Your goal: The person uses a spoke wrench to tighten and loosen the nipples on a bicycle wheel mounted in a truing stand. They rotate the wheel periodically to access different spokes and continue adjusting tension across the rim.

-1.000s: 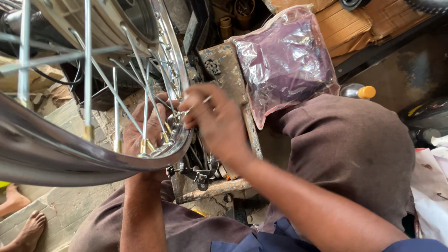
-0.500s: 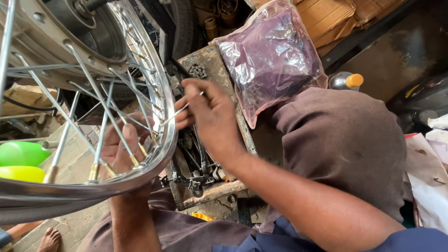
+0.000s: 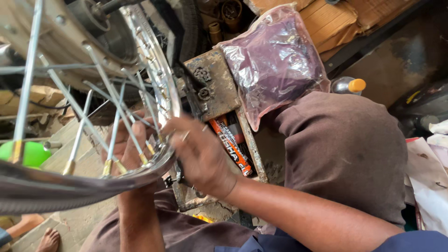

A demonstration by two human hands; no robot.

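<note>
A chrome spoked wheel rim (image 3: 161, 79) fills the upper left, its steel spokes (image 3: 100, 116) ending in brass nipples. My left hand (image 3: 123, 144) sits behind the spokes inside the rim, gripping its lower edge. My right hand (image 3: 198, 156) presses against the outside of the rim at the same spot, fingers pinched on a thin spoke end (image 3: 185, 135). Both forearms rise from the bottom of the view over my brown trousers (image 3: 345, 149).
A rusty metal toolbox (image 3: 212, 88) lies open under the wheel with an orange tube (image 3: 231, 144) inside. A clear bag of dark purple material (image 3: 275, 60) rests on it. A bottle with an orange cap (image 3: 350, 85) stands right. A green object (image 3: 30, 151) and a bare foot (image 3: 46, 240) sit left.
The view has shifted, and the rim now sits higher and further right. My right hand has slid down along the rim. The toolbox interior with the orange tube has come into sight.
</note>
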